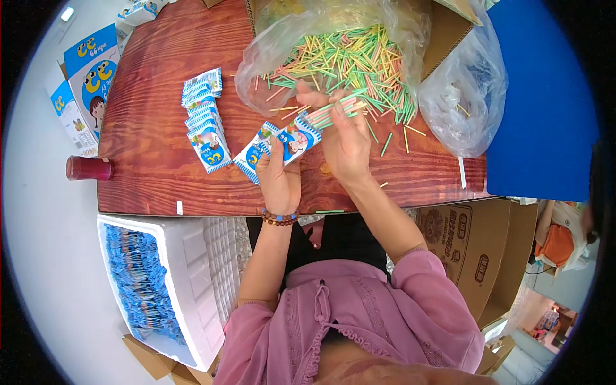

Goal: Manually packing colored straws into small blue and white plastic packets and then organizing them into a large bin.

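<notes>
My left hand is closed on blue-and-white wrapper packets, thumb on top; at least two overlap there. In my right hand a small bundle of thin pink, green and yellow sticks is pinched between thumb and fingers. The bundle's left end meets the upper end of the held packet; whether it reaches inside I cannot tell. Just beyond, a large heap of the same sticks spills from a clear plastic bag. Left of my hands, several packets lie overlapped in a row.
A white foam box full of blue packets stands below the table's left front edge. A red jar and printed display boxes are at left. Another clear bag, a blue panel and a cardboard box are at right.
</notes>
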`<act>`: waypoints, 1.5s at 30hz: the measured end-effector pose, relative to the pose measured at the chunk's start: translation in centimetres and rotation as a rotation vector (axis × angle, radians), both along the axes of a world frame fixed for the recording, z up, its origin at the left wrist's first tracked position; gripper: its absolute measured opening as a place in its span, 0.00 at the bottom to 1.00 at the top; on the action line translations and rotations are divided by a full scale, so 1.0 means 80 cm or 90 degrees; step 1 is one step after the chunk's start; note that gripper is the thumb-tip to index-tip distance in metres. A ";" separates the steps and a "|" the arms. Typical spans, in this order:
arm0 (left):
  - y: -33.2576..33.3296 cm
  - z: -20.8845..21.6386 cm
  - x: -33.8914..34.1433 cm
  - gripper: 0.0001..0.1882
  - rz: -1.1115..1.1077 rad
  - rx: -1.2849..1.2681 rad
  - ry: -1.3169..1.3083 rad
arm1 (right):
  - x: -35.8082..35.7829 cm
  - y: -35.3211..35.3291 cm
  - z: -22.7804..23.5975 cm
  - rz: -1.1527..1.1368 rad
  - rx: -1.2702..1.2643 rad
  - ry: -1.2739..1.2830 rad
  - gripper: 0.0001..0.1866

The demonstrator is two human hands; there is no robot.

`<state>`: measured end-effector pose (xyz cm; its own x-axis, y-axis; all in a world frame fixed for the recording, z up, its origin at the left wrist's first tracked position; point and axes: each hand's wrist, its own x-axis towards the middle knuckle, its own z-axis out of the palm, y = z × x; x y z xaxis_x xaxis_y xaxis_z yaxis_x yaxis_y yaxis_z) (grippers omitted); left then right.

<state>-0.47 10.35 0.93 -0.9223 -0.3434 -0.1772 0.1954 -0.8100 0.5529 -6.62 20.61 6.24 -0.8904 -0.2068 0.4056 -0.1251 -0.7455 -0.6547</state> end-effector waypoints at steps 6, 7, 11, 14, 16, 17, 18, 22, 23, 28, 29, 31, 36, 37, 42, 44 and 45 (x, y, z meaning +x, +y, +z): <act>0.004 0.003 0.000 0.09 0.022 -0.001 0.016 | 0.017 -0.012 -0.012 -0.032 0.089 -0.026 0.09; 0.003 0.000 -0.001 0.09 0.023 -0.001 0.016 | 0.019 -0.014 -0.011 -0.030 0.089 -0.026 0.09; 0.002 -0.003 -0.002 0.09 0.031 0.015 0.011 | 0.021 -0.020 -0.010 -0.019 0.095 -0.033 0.11; 0.006 -0.002 -0.005 0.10 0.018 0.040 0.028 | 0.016 -0.018 -0.006 -0.008 0.094 -0.027 0.14; 0.005 -0.002 -0.005 0.11 0.018 0.054 0.034 | 0.016 -0.023 0.001 0.003 0.103 -0.026 0.16; 0.004 -0.001 -0.004 0.13 0.005 0.063 0.041 | 0.018 -0.026 0.007 0.006 0.091 -0.053 0.17; 0.002 -0.001 -0.004 0.14 -0.009 0.072 0.048 | 0.019 -0.029 0.012 0.009 0.080 -0.081 0.18; -0.004 -0.007 0.002 0.18 -0.015 0.132 0.092 | 0.016 -0.037 0.018 0.049 0.098 -0.066 0.18; -0.004 -0.007 0.005 0.21 -0.033 0.165 0.109 | 0.015 -0.040 0.016 0.073 0.138 -0.020 0.18; -0.019 -0.007 0.001 0.26 -0.052 0.225 0.139 | 0.013 -0.065 0.043 0.090 0.097 0.078 0.19; -0.021 -0.008 0.002 0.26 -0.044 0.227 0.145 | 0.012 -0.070 0.046 0.090 0.125 0.060 0.20; -0.027 0.000 0.003 0.23 -0.030 0.264 0.159 | 0.006 -0.073 0.040 0.102 0.176 0.062 0.20; -0.048 -0.017 0.010 0.23 -0.012 0.284 0.203 | 0.005 -0.080 0.061 0.134 0.050 0.051 0.18; -0.051 -0.017 0.011 0.21 -0.007 0.279 0.200 | 0.001 -0.081 0.062 0.152 0.023 0.034 0.17; -0.076 -0.012 0.016 0.19 0.062 0.271 0.213 | -0.004 -0.067 0.077 0.072 0.408 -0.093 0.13; -0.087 -0.015 0.018 0.18 0.095 0.254 0.200 | 0.009 -0.088 0.073 0.051 0.489 -0.056 0.13; -0.089 -0.009 0.015 0.18 0.096 0.216 0.181 | 0.006 -0.092 0.051 0.003 0.534 0.072 0.13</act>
<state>0.77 3.21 0.21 -0.8950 -0.4431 -0.0506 0.4296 -0.8871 0.1689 -6.14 13.21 10.31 -0.8520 -0.4826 0.2031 -0.2213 -0.0196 -0.9750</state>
